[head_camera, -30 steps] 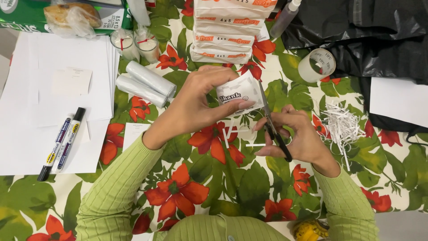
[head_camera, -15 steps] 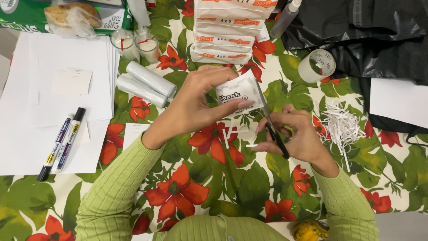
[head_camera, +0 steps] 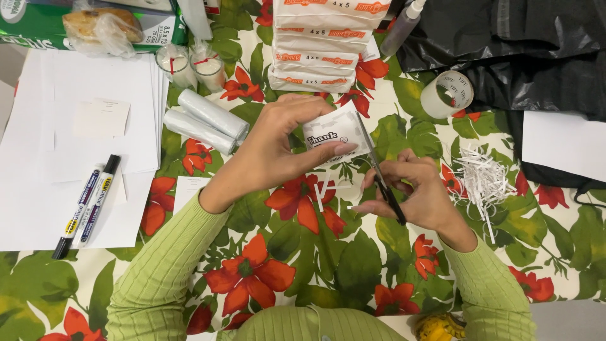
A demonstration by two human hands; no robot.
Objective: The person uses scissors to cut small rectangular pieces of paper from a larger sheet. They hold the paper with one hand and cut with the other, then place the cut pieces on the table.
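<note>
We are working over the flowered tablecloth [head_camera: 265,278], our left hand [head_camera: 278,148] pinching the white card [head_camera: 334,134] above it; our right hand [head_camera: 413,192], fingers closed in the scissors [head_camera: 382,183], is sliding the blades further up the card's right edge than a second ago, so the trimming is advancing

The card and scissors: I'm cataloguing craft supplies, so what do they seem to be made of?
The card, held in the left hand, looks like thin matte white paper or light cardstock: it has crisp cut edges and no gloss. The scissors, in the right hand, seem to have slim grey metal blades with a dull sheen and black handles, probably plastic, though the fingers hide most of them.
</note>
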